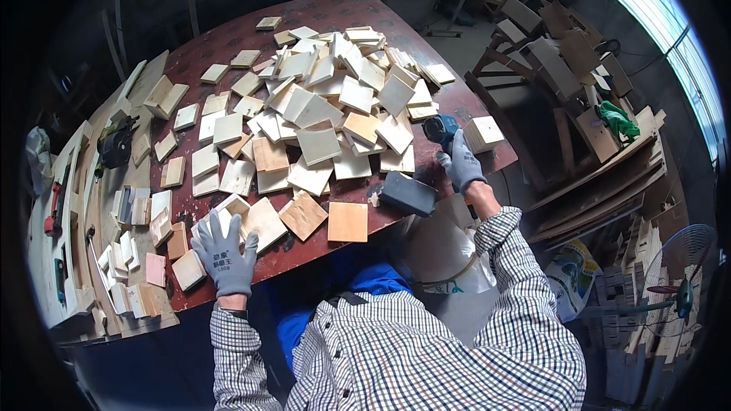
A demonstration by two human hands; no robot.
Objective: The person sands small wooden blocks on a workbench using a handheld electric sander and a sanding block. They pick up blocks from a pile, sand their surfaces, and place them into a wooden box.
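Note:
My left hand [225,257], in a grey glove, lies with its fingers spread at the near edge of the dark red table [373,9]. Its fingertips touch or hover just over pale wooden blocks, between a small block [189,269] and a larger square block [263,224]. On the right, my gloved right hand [461,163] is closed around a blue and black power tool [439,129]; part of the grip is hidden. Beside that hand stands a small stack of square blocks [483,134]. A dark grey rectangular block-like thing [409,193] lies at the near edge.
A large heap of square wooden blocks [320,99] covers the table's middle. Left, a wooden board [114,205] carries a black tool [116,143] and upright blocks. White sacks [449,251] stand below the right edge; a fan [681,289] and stacked boards [601,183] are farther right.

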